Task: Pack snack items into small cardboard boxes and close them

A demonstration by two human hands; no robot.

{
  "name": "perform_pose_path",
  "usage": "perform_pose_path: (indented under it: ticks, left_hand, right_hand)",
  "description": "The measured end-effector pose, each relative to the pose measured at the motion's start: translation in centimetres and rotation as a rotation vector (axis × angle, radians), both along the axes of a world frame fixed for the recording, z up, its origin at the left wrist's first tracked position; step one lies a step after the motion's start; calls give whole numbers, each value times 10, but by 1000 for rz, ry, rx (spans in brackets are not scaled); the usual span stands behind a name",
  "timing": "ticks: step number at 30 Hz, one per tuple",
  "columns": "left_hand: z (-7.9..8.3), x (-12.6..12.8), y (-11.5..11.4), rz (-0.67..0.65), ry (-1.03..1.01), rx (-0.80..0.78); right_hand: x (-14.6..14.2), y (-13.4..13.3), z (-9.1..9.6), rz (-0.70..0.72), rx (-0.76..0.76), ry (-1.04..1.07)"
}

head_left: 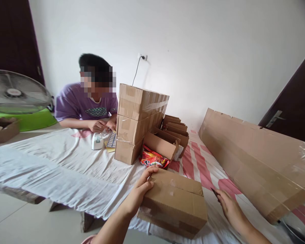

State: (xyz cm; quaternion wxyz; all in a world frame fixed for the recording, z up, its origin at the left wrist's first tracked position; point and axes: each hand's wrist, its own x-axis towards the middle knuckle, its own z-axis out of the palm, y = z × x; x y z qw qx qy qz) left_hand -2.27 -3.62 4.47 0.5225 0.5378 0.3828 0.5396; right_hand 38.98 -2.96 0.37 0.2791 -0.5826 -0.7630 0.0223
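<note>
A closed cardboard box (175, 193) sits near the table's front edge. My left hand (146, 183) grips its far left corner, thumb on top and fingers along the back edge. To the right of the box and apart from it, my right hand (226, 203) is closed on a small dark pointed tool (214, 191); most of it is hidden, so its kind cannot be told. Just behind the box lies a red packet of instant noodles (154, 157), against an opened cardboard box (160, 144).
Three taped boxes (128, 125) are stacked in the middle. A large cardboard sheet (251, 156) stands at the right. Across the table a person in a purple shirt (73, 105) handles small things beside a white device (97, 141). A fan (14, 92) stands left.
</note>
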Motion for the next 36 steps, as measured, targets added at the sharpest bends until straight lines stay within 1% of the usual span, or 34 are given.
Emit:
perform_pose_path:
  ticks: [3,4,5,7,9,11,13,15,17,21,25,30,36]
  left_hand:
    - [-1,0,0,0,-12,7]
    - [-2,0,0,-1,-11,6]
    - [-2,-1,1,0,-7,8]
    - [-2,-1,1,3,8,16]
    - [-2,-1,1,5,17,23]
    - [-2,-2,2,7,12,27]
    - [-2,-1,3,0,-11,39]
    - [-3,-1,5,-17,-42,54]
    - [-4,0,7,-28,-73,65]
    - [-4,1,8,-38,-107,66]
    - [-2,1,5,-46,-105,60]
    - [-1,0,4,-14,-55,70]
    - [-4,3,5,-3,-50,45]
  right_hand:
    - [-37,12,47,35,127,13]
    - [-53,13,63,69,127,9]
    - [-72,12,79,124,91,0]
    - [-113,7,106,286,30,-35]
    - [-154,3,126,433,-17,-136]
    - [-190,1,139,512,-120,-302]
    - [-220,4,145,532,-182,-472]
    - [-242,10,147,540,-182,-616]
    - [-258,17,146,567,-155,-725]
    - [-272,26,147,627,-142,-809]
    - [-273,27,153,658,-173,-850]
    - [-259,25,161,635,-219,-921]
    - [-232,21,157,623,-238,-925]
